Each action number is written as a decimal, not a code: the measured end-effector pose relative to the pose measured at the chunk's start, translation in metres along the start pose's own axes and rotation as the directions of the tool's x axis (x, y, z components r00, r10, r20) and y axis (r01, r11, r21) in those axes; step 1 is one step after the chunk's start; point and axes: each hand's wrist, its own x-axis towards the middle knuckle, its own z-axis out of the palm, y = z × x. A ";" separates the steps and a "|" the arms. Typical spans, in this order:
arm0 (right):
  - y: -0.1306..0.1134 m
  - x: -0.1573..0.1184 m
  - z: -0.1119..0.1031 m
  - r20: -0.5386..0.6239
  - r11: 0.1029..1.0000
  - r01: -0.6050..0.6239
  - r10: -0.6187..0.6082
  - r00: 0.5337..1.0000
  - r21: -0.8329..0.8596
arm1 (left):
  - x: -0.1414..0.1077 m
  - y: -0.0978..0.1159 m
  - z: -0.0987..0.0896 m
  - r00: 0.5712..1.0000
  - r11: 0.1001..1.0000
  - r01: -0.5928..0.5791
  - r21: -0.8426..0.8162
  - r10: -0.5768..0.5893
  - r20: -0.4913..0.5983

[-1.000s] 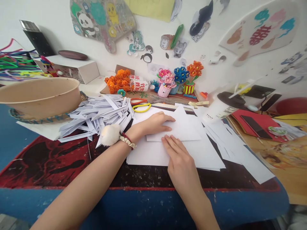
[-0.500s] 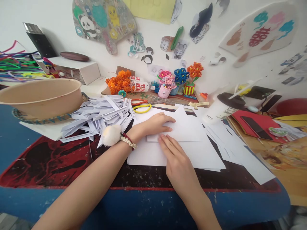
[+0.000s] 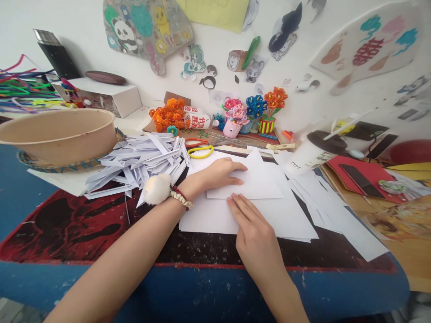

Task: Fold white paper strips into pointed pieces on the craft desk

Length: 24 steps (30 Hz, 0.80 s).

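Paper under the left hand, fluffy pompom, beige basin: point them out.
Paper (image 3: 261, 183) under the left hand (image 3: 222, 174): head view, bare upper face.
Fluffy pompom (image 3: 157, 189): head view, middle.
Beige basin (image 3: 79, 146): head view, outer wall.

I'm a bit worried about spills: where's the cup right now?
In the head view, the cup is on the right, at the far end of the loose paper, right of the sheet under the left hand.

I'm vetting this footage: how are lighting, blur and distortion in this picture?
Head view: soft, even light, no harsh shadows; head view: the handled white sheet is pale with little texture; head view: the drink cup looks hazy at its edges; head view: the black thermos leans outward, likely wide-lens stretch.
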 end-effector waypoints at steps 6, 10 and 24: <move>-0.001 0.001 -0.001 0.003 1.000 -0.022 0.022 1.000 0.012 | -0.001 -0.003 -0.001 0.999 0.999 -0.039 0.030 0.039 0.003; -0.001 0.002 -0.001 -0.010 0.999 -0.030 0.031 0.999 0.030 | -0.001 -0.005 0.000 0.998 0.997 -0.057 0.049 0.057 -0.004; 0.000 0.003 -0.003 0.079 0.998 0.012 -0.017 0.997 0.059 | 0.000 -0.008 0.003 0.998 0.996 -0.061 0.061 0.062 -0.022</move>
